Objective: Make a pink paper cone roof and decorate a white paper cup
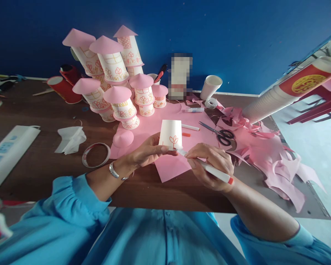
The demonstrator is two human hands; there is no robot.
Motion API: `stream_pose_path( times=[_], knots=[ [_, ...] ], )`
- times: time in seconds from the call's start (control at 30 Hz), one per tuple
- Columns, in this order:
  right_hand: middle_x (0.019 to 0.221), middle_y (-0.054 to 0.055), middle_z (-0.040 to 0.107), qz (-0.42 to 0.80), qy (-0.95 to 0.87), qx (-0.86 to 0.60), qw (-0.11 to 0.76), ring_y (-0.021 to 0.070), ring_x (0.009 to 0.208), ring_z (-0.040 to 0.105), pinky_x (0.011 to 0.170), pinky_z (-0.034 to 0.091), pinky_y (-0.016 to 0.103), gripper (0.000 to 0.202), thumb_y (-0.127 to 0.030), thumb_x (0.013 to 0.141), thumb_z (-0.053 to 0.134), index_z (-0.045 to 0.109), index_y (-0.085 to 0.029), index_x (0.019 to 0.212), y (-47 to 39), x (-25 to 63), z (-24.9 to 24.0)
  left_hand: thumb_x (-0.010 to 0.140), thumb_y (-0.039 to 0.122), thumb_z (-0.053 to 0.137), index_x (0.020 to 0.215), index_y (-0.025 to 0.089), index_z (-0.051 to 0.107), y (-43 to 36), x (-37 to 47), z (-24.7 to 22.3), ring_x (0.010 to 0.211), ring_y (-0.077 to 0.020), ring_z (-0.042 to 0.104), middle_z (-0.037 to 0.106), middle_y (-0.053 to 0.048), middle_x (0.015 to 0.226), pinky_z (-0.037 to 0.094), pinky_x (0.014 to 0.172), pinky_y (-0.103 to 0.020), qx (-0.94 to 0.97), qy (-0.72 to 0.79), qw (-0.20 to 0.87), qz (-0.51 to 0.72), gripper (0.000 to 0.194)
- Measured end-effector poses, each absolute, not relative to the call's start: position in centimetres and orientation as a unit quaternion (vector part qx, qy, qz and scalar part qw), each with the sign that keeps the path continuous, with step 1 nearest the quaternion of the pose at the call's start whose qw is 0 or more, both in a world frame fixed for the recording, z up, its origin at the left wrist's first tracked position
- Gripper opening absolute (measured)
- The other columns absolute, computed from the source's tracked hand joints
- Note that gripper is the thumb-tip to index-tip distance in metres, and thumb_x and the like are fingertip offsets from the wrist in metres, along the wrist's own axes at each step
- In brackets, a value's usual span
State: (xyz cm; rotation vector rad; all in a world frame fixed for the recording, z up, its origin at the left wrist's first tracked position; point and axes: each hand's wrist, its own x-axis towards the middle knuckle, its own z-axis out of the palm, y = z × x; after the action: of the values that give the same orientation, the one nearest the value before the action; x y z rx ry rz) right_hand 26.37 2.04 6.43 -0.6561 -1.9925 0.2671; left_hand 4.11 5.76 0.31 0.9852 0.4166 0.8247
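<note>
Wrapped round the lower left of a white paper cup [170, 129], my left hand [150, 150] holds it upside down above the pink paper [171, 168]. An orange flower outline and a short line mark the cup's side. Between the closed fingers of my right hand [211, 165] is a white marker [216, 173] with an orange-red end. Its tip meets the cup near the flower's stem. A white marker barrel [191, 127] and an orange cap [185, 135] lie behind the cup. Scissors [223, 136] rest to the right, blades spread a little.
Paper-cup towers [120, 105] with pink cone roofs stand at back left. Pink scraps [276, 154] and a long cup stack [287, 90] fill the right. A tape roll [96, 155], crumpled tissue [70, 139] and a white packet [13, 152] lie left. A blue wall [237, 44] closes the back.
</note>
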Motion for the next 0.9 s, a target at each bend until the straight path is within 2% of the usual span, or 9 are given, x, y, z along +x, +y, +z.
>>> stream_pose_path(
  times=[0.2, 0.33, 0.47, 0.63, 0.9],
  knots=[
    [0.079, 0.002, 0.077, 0.092, -0.815, -0.283, 0.497, 0.0138, 0.063, 0.072, 0.059, 0.058, 0.023, 0.014, -0.008, 0.093, 0.062, 0.066, -0.021, 0.097, 2.0, 26.19, 6.31, 0.089, 0.029, 0.08, 0.121, 0.02, 0.075, 5.77, 4.21, 0.33, 0.104, -0.0217, 0.074, 0.079, -0.01, 0.115, 0.062, 0.094, -0.034, 0.455, 0.192, 0.779, 0.387, 0.034],
    [0.074, 0.002, 0.075, 0.062, -0.812, -0.299, 0.497, 0.013, 0.061, 0.07, 0.057, 0.055, 0.022, 0.012, -0.009, 0.093, 0.061, 0.064, -0.021, 0.094, 1.87, 26.27, 6.36, 0.088, 0.026, 0.08, 0.119, 0.02, 0.075, 5.82, 4.15, 0.24, 0.102, -0.0221, 0.075, 0.079, -0.011, 0.115, 0.062, 0.094, -0.036, 0.451, 0.204, 0.777, 0.388, 0.032],
    [0.071, 0.0, 0.073, 0.053, -0.815, -0.312, 0.485, 0.0128, 0.058, 0.067, 0.054, 0.054, 0.023, 0.013, -0.009, 0.093, 0.059, 0.062, -0.022, 0.092, 1.73, 26.42, 6.5, 0.088, 0.026, 0.08, 0.118, 0.019, 0.075, 5.9, 4.01, 0.11, 0.102, -0.0227, 0.074, 0.078, -0.01, 0.114, 0.062, 0.096, -0.039, 0.455, 0.203, 0.774, 0.392, 0.032],
    [0.071, 0.001, 0.073, 0.059, -0.812, -0.302, 0.496, 0.013, 0.058, 0.068, 0.054, 0.056, 0.024, 0.012, -0.01, 0.093, 0.061, 0.064, -0.021, 0.094, 1.57, 26.48, 6.42, 0.086, 0.026, 0.081, 0.121, 0.021, 0.073, 5.95, 4.01, -0.12, 0.101, -0.0199, 0.072, 0.076, -0.007, 0.11, 0.062, 0.094, -0.036, 0.45, 0.198, 0.772, 0.402, 0.036],
    [0.071, 0.001, 0.071, 0.08, -0.817, -0.27, 0.503, 0.0137, 0.059, 0.069, 0.055, 0.058, 0.024, 0.016, -0.006, 0.091, 0.062, 0.065, -0.021, 0.097, 1.65, 26.22, 6.31, 0.085, 0.032, 0.082, 0.122, 0.023, 0.07, 5.88, 4.09, 0.2, 0.1, -0.0212, 0.072, 0.077, -0.009, 0.113, 0.059, 0.093, -0.036, 0.482, 0.205, 0.751, 0.403, 0.04]
  ],
)
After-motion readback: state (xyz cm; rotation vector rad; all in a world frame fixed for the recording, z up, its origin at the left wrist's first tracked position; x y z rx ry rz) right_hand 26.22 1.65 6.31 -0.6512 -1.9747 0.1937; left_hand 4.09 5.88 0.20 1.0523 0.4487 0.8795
